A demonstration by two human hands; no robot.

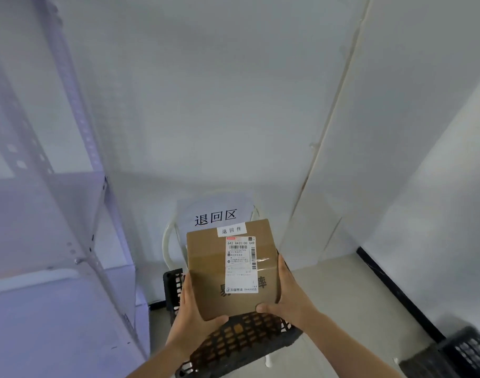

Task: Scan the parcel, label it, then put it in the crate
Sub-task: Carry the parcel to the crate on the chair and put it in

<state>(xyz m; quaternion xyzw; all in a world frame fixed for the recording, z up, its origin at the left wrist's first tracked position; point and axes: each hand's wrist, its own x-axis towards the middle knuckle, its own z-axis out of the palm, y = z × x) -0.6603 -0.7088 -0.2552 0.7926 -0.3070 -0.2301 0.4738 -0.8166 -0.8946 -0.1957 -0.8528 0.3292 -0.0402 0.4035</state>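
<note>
While left hand point(191, 309) and right hand point(288, 293) clamp parcel point(214, 271) sides, parcel sits over crate point(241, 339).

The parcel point(230, 271) sits between the left hand point(191, 313) and the right hand point(289, 297), above the crate point(233, 339). A shipping label point(241, 264) lies on its top face, a small label point(231, 230) beyond that. Behind the crate stands a chair point(169, 241) with a sign point(215, 215). A shelf rack point(69, 214) stands left, a second crate point(468, 350) far right on the floor point(342, 290)
</note>
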